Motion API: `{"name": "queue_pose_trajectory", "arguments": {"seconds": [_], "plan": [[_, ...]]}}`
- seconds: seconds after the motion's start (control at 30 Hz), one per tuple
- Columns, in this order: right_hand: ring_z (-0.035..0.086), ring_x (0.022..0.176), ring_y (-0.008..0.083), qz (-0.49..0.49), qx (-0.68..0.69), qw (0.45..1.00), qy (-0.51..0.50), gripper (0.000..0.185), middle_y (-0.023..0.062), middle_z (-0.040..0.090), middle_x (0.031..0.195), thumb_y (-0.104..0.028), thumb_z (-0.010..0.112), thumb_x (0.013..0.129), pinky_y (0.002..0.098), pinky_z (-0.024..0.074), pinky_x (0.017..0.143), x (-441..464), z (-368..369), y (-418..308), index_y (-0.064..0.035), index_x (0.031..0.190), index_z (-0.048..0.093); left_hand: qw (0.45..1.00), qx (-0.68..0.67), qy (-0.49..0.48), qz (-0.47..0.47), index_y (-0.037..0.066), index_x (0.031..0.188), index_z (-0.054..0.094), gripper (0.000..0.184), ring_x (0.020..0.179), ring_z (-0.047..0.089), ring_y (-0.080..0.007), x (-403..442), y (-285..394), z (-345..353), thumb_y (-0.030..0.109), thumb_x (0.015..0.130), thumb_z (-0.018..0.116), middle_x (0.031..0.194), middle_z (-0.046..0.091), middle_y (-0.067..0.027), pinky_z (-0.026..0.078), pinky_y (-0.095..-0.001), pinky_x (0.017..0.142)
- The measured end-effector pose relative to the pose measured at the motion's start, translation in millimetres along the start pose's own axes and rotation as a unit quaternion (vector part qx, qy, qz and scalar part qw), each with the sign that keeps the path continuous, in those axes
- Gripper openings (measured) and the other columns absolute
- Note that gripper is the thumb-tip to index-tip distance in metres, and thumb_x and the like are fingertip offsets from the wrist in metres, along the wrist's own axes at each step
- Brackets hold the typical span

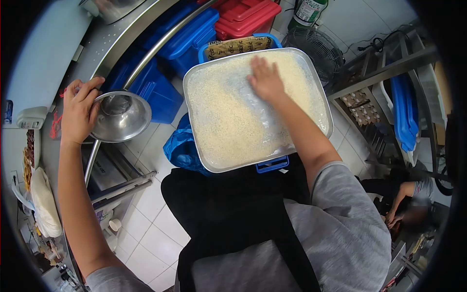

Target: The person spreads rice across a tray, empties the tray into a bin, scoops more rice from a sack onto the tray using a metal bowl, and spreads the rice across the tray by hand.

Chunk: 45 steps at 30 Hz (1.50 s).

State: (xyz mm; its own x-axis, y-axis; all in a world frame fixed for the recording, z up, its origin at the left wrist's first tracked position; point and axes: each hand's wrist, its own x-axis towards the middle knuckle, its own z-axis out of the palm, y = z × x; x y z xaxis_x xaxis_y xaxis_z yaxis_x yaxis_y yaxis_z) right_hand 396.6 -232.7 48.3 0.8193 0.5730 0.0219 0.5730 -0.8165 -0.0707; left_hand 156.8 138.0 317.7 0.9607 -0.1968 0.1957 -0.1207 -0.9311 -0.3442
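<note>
My left hand (78, 117) grips the rim of a shiny metal bowl (131, 121) at the left, beside the counter edge. The bowl tilts so that its inside faces me; a little clear shine shows near its far side. In front of me is a wide metal tray (193, 146) with pale, crumb-like grains (224, 117) spread over it. My right hand (266, 80) lies open over the grains near the far side, fingers stretched out. A bare, shiny strip of the tray bottom runs below the right hand and along the forearm.
Blue bins (192, 36) and a red bin (248, 17) stand beyond the tray. A black fan (316, 51) and a metal shelf with egg trays (360, 107) are at right. A steel counter (109, 53) with a rail runs left. Another person's arm (401, 199) shows lower right.
</note>
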Motion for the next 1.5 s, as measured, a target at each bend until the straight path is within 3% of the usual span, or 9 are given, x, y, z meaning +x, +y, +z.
{"name": "queue_pose_trajectory", "arguments": {"seconds": [0.13, 0.23, 0.37, 0.7, 1.07, 1.23, 1.3, 1.4, 1.5], "plan": [[0.012, 0.148, 0.0255, -0.128, 0.084, 0.985, -0.083, 0.061, 0.0093, 0.011, 0.16, -0.041, 0.024, 0.102, 0.048, 0.0071, 0.119, -40.5, 3.2, -55.3, -0.0089, 0.153, 0.015, 1.0, 0.007, 0.004, 0.002, 0.005, 0.092, 0.06, 0.021, 0.109, 0.047, -0.0303, 0.3, 1.4, -0.4, 0.003, 0.072, 0.065, 0.126, 0.057, 0.004, 0.039, -0.0398, 0.096], [0.013, 0.147, 0.0258, -0.131, 0.098, 0.981, -0.103, 0.061, 0.0097, 0.014, 0.16, -0.04, 0.026, 0.102, 0.0485, 0.0083, 0.119, -55.6, -14.4, -57.8, -0.0091, 0.152, 0.016, 1.0, 0.008, 0.005, 0.003, 0.005, 0.093, 0.06, 0.021, 0.11, 0.047, -0.0302, 0.3, 0.8, 0.4, 0.003, 0.072, 0.065, 0.127, 0.057, 0.0039, 0.039, -0.0398, 0.097], [0.017, 0.147, 0.0255, 0.018, -0.062, 0.996, 0.054, 0.06, 0.0092, 0.018, 0.159, -0.038, 0.029, 0.101, 0.0496, 0.0116, 0.118, -27.3, -7.9, 26.7, -0.0096, 0.152, 0.018, 1.0, 0.01, 0.004, 0.003, 0.005, 0.093, 0.06, 0.02, 0.11, 0.047, -0.0304, 0.1, 0.9, 0.8, 0.003, 0.073, 0.065, 0.127, 0.057, 0.0037, 0.039, -0.0403, 0.097], [0.014, 0.147, 0.024, -0.109, 0.096, 0.986, -0.077, 0.056, 0.0058, 0.015, 0.16, -0.036, 0.027, 0.101, 0.0497, 0.0087, 0.119, -80.4, -8.8, -42.4, -0.0146, 0.152, 0.02, 1.0, 0.011, 0.001, -0.005, 0.005, 0.092, 0.061, 0.019, 0.11, 0.047, -0.0311, -0.1, 2.6, 0.1, 0.003, 0.073, 0.065, 0.127, 0.057, 0.0037, 0.039, -0.0411, 0.098], [0.013, 0.147, 0.0281, 0.087, -0.015, 0.996, -0.004, 0.057, 0.0084, 0.016, 0.16, -0.038, 0.031, 0.101, 0.0544, 0.008, 0.117, -133.0, -9.9, 35.0, -0.0165, 0.152, 0.022, 1.0, 0.005, 0.001, -0.001, 0.004, 0.093, 0.061, 0.019, 0.11, 0.047, -0.0324, 0.2, 1.8, -0.3, 0.004, 0.075, 0.064, 0.127, 0.057, 0.003, 0.039, -0.0413, 0.097], [0.017, 0.146, 0.0282, -0.03, 0.058, 0.998, -0.011, 0.059, 0.0081, 0.018, 0.159, -0.042, 0.032, 0.1, 0.0555, 0.0102, 0.117, -95.3, -10.9, -20.0, -0.0144, 0.152, 0.022, 1.0, 0.012, -0.002, 0.002, 0.004, 0.094, 0.061, 0.019, 0.11, 0.047, -0.0324, 1.0, 3.8, -1.4, 0.004, 0.075, 0.064, 0.127, 0.057, 0.0029, 0.039, -0.0408, 0.097], [0.018, 0.146, 0.0267, 0.024, 0.022, 0.997, 0.075, 0.06, 0.0073, 0.019, 0.159, -0.042, 0.032, 0.1, 0.0549, 0.0113, 0.117, -53.5, -6.4, -3.0, -0.0127, 0.152, 0.022, 1.0, 0.017, 0.003, 0.004, 0.003, 0.094, 0.06, 0.02, 0.11, 0.047, -0.0322, 0.4, 4.2, -0.7, 0.003, 0.074, 0.064, 0.128, 0.056, 0.0027, 0.039, -0.0404, 0.097], [0.017, 0.147, 0.0251, 0.084, 0.006, 0.992, 0.09, 0.06, 0.0072, 0.019, 0.159, -0.041, 0.032, 0.1, 0.0521, 0.0112, 0.118, -2.0, -7.2, 32.2, -0.0122, 0.152, 0.023, 1.0, 0.012, -0.01, -0.002, 0.003, 0.094, 0.06, 0.021, 0.109, 0.047, -0.0321, 1.1, 5.4, -3.4, 0.003, 0.074, 0.064, 0.128, 0.056, 0.0027, 0.039, -0.0404, 0.097], [0.016, 0.147, 0.0241, 0.04, 0.0, 0.999, 0.034, 0.06, 0.0071, 0.019, 0.159, -0.041, 0.031, 0.1, 0.0489, 0.0102, 0.119, 3.4, 0.1, 29.5, -0.0119, 0.152, 0.023, 1.0, 0.015, 0.0, 0.005, 0.004, 0.094, 0.061, 0.021, 0.109, 0.047, -0.032, 1.1, 5.5, -3.0, 0.003, 0.073, 0.064, 0.128, 0.057, 0.0027, 0.039, -0.0404, 0.097]]}}
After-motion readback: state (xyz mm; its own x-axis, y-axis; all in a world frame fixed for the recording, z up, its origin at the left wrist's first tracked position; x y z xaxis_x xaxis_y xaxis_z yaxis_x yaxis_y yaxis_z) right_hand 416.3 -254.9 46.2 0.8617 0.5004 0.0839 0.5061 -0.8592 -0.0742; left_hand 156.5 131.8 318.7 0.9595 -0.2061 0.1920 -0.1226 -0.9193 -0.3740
